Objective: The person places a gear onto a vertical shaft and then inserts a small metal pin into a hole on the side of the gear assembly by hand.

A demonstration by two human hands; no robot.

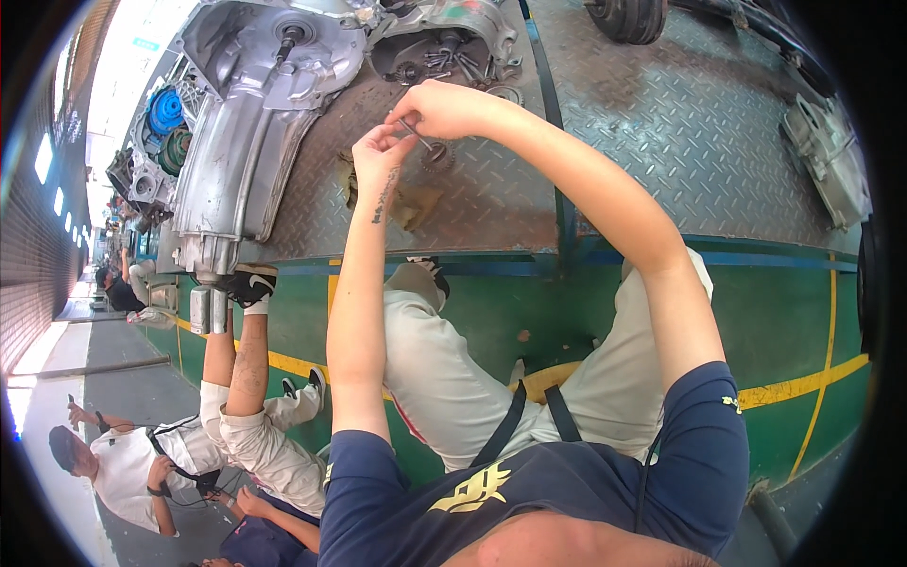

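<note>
"Since both of your hands are up over the desk [491, 222], what have they got?"

"Thin metal rod [422, 140], slanting. Right hand [433, 109]: fingers bent, pinching its upper end. Left hand [383, 149]: fingertips bunched close against it from the near side. Hands together, nearly touching. Cannot tell whether the left grips the rod or only steadies it."

"Where's the rod's lower end?"

"Just over a small toothed gear [437, 159], between the desk's front edge and its far side. Whether rod and gear touch, can't tell from above."

"Anything else close by?"

"Brownish cloth [416, 205] on the plate, partly under my left forearm, toward the front edge. Beyond my right hand, toward the far edge, an open metal housing [383, 59] with loose shafts and small parts [453, 61] in it."

"And to the left?"

"Long silver casing [222, 170], lying along the left of the desk, its narrow end jutting past the front edge. Blue disc [165, 111] beyond it."

"Right side?"

"Grey casing [824, 161], tilted, near the desk's right edge. Black wheel [628, 19] at the far edge."

"Company?"

"Person in a white shirt [128, 468], off to my left."
</note>
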